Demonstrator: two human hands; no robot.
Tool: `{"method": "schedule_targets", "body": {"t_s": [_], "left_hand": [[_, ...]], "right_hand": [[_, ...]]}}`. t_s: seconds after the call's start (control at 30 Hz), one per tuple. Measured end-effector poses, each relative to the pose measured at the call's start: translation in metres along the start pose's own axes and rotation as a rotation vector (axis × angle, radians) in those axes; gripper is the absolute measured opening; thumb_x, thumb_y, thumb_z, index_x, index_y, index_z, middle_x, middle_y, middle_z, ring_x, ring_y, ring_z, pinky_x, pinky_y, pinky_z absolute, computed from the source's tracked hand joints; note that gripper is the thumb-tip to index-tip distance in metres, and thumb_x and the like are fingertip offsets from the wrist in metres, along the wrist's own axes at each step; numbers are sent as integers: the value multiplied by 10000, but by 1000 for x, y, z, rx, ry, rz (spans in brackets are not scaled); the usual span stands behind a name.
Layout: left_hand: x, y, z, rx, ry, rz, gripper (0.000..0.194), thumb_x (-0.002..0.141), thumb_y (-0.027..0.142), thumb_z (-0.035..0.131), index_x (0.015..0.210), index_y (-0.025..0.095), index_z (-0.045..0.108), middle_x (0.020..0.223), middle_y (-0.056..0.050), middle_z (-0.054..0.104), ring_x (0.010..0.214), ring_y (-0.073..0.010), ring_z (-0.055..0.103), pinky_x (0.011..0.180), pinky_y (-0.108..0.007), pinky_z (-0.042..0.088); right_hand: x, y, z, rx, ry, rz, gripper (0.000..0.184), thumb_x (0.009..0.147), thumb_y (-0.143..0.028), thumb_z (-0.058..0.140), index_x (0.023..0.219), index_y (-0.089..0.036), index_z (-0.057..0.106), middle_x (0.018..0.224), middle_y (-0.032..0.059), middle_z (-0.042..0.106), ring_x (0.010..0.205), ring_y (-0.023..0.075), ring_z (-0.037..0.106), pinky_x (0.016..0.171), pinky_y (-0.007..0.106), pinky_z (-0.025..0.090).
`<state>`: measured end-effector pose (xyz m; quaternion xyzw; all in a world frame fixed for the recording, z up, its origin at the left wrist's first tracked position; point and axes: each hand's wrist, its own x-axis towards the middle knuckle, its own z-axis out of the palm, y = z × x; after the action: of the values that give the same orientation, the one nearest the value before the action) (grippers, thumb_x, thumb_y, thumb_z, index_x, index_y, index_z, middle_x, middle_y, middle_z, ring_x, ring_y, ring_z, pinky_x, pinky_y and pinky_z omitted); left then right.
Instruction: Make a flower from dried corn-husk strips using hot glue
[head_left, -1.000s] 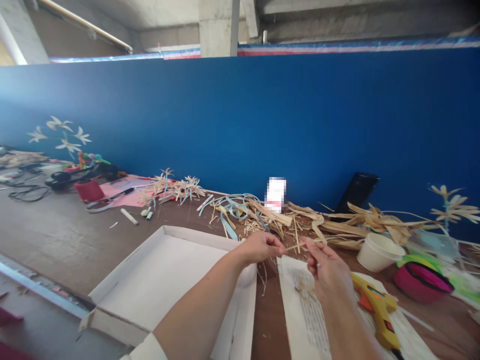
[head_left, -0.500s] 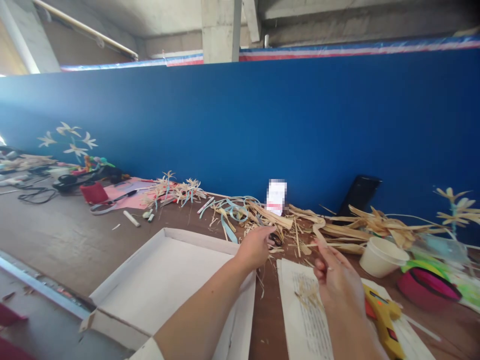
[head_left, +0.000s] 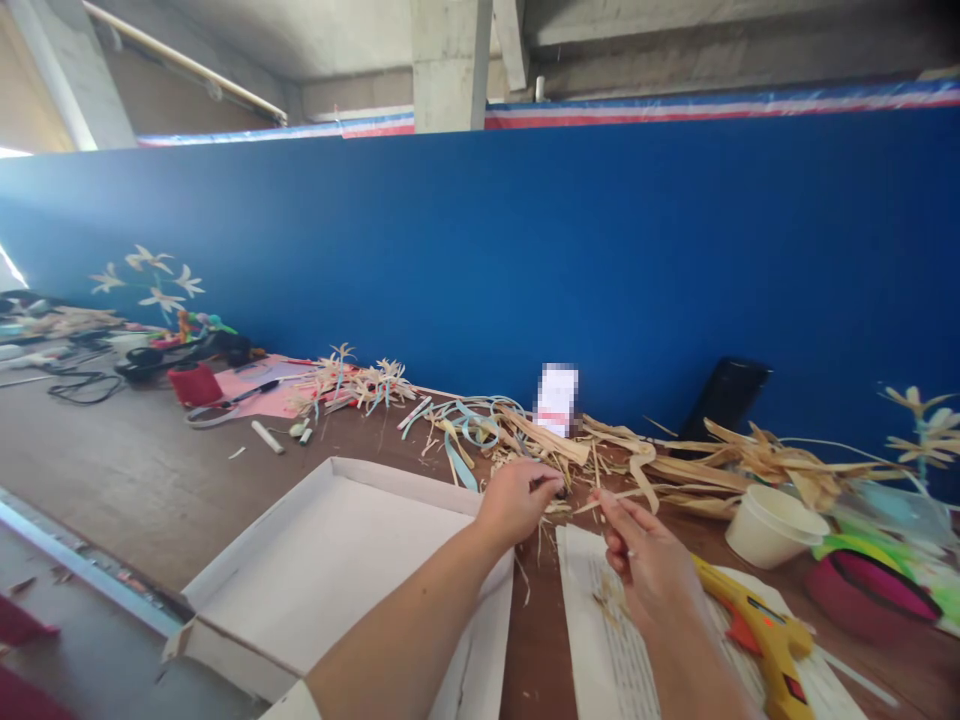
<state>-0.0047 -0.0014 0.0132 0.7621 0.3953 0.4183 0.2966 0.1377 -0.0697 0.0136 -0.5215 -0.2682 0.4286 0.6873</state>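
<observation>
My left hand (head_left: pixel 517 500) is closed in a pinch at the near edge of a heap of dried husk strips (head_left: pixel 675 462), with something dark between thumb and fingers that I cannot make out. My right hand (head_left: pixel 645 555) pinches a thin straw strip (head_left: pixel 589 505) that points left toward the left hand. Both hands hover above a printed paper sheet (head_left: pixel 600 640) on the brown table (head_left: pixel 135 480).
A shallow white cardboard tray (head_left: pixel 330 560) lies at the left. A yellow glue gun (head_left: pixel 765 635), white cup (head_left: pixel 772 512) and pink pouch (head_left: pixel 870 600) sit at the right. Blue ribbon strips (head_left: pixel 469 425), straw flowers (head_left: pixel 360 380), a dark phone (head_left: pixel 724 395) and a blue wall (head_left: pixel 480 270) are behind.
The hands parted after holding one strip together. The left hand reached into the husk heap and drew back closed. The right hand now holds a strip up toward it.
</observation>
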Motion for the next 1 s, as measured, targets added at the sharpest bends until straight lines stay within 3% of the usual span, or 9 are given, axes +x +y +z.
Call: {"method": "schedule_targets", "body": {"t_s": [0.13,0.2,0.33,0.5,0.73,1.0], "left_hand": [[-3,6,10,-349,-232,-197,364,739,469,571,866,152,697,837,-37,685,759,-147,589,704,-238,432],[-4,8,10,-449,-289,-252,397,691,493,609,829,131,694,785,-45,681,719,-141,584,697,-240,432],[-4,12,6,-505,-285,-315,331,623,429,676,742,120,683,695,-38,658,663,-125,562,667,-233,422],[-4,9,6,-500,-287,-361,307,636,405,661,754,122,672,644,-24,635,557,-89,495,561,-211,373],[-5,6,7,-608,-318,-433,276,609,375,680,705,119,641,611,-15,616,481,-55,402,462,-195,277],[-3,6,2,-821,-372,-557,323,556,382,739,676,108,619,598,-7,595,441,-26,367,421,-173,214]], "right_hand": [[2,7,-2,-68,-37,8,388,546,-391,784,847,-161,702,640,-1,574,447,43,352,338,156,239],[3,9,-3,-94,-37,17,402,553,-401,780,869,-165,704,609,-11,547,457,48,353,346,155,238],[2,8,-1,-120,-38,52,426,544,-413,778,879,-158,709,565,-20,515,461,61,344,349,168,227],[0,5,0,-150,-83,70,409,569,-410,760,884,-154,712,575,-19,509,465,62,338,353,173,216],[-1,2,1,22,-125,113,390,622,-411,728,943,-193,698,793,7,569,498,48,356,341,148,243],[-4,0,-1,53,-250,142,388,586,-298,775,945,-182,688,663,-9,523,501,64,364,343,146,269]]}}
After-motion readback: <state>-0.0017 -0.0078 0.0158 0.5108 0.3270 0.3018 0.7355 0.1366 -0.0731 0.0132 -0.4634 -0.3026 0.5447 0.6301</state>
